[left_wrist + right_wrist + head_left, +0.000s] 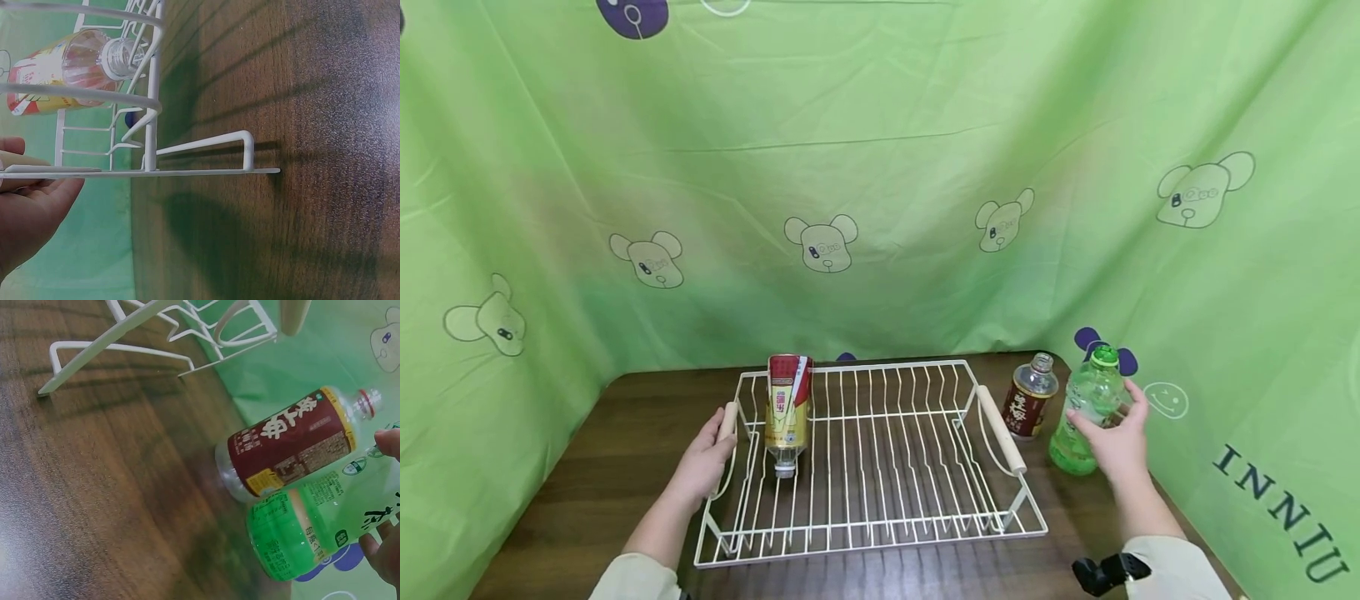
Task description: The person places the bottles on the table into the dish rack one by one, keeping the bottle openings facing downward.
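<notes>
My left hand [700,462] grips the left wooden handle [728,421] of a white wire dish rack [872,547]. A clear bottle with a red and yellow label [787,404] rests upside down at the rack's left, its neck pointing toward me; the left wrist view shows its mouth [123,58] down among the wires. My right hand [1118,446] holds a green plastic bottle [1073,450], thumb on one side and fingers on the other. The bottle is upright, slightly tilted, with no cap. Beside it stands an uncapped clear bottle with a dark red label [1024,410].
The rack's right wooden handle [1002,429] lies just left of the dark red bottle. Under everything is a dark wooden table [602,467]. A green printed curtain [895,292] hangs behind and along both sides, close to the table's edges.
</notes>
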Demonstrator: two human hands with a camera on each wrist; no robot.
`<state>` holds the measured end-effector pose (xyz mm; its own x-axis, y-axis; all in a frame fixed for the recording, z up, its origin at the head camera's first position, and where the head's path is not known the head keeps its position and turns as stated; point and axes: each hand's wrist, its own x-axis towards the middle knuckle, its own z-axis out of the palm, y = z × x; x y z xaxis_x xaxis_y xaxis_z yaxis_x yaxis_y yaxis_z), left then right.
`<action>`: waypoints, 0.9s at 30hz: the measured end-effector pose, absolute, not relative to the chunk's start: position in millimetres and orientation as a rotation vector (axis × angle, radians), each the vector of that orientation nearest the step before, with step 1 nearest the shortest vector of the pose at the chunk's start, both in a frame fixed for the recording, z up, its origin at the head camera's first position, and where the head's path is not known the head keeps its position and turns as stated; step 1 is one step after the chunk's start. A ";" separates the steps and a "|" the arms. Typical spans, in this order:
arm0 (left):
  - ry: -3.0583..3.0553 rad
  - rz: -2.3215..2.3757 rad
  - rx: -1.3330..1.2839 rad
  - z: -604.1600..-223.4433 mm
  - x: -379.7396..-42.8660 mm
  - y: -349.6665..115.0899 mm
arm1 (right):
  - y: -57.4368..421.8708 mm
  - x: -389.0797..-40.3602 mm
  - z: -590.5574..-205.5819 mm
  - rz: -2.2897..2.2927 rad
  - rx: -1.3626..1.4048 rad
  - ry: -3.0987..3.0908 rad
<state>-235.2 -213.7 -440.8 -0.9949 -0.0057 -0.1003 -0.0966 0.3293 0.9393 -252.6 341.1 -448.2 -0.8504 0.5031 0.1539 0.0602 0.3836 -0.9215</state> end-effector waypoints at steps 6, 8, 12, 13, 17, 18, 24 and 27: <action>2.509 1.763 -0.102 -439.5 -234.0 -213.4 | 338.5 -248.8 -437.5 1.474 -0.397 -2.247; 2.510 1.759 -0.109 -439.6 -233.4 -213.8 | 337.0 -248.6 -433.8 1.473 -0.371 -2.256; 2.509 1.760 -0.097 -440.0 -233.6 -213.6 | 334.8 -248.5 -426.3 1.447 -0.329 -2.268; 2.507 1.761 -0.095 -439.8 -233.6 -213.4 | 334.0 -248.8 -424.4 1.436 -0.318 -2.271; 2.507 1.758 -0.087 -438.6 -233.8 -212.8 | 329.4 -249.3 -416.8 1.383 -0.280 -2.295; 2.509 1.756 -0.086 -438.4 -233.8 -212.7 | 327.9 -249.3 -414.7 1.371 -0.273 -2.302; 2.542 1.748 -0.090 -442.6 -233.7 -213.9 | 319.1 -248.2 -403.0 1.340 -0.224 -2.325; 2.544 1.772 -0.071 -445.2 -233.9 -214.5 | 314.6 -247.7 -397.4 1.291 -0.218 -2.351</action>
<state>-233.9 -214.5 -445.2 -0.9981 -0.0145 -0.0591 -0.0604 0.3463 0.9362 -247.7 314.6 -397.4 -0.8875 0.3438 0.3069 -0.0744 0.5504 -0.8316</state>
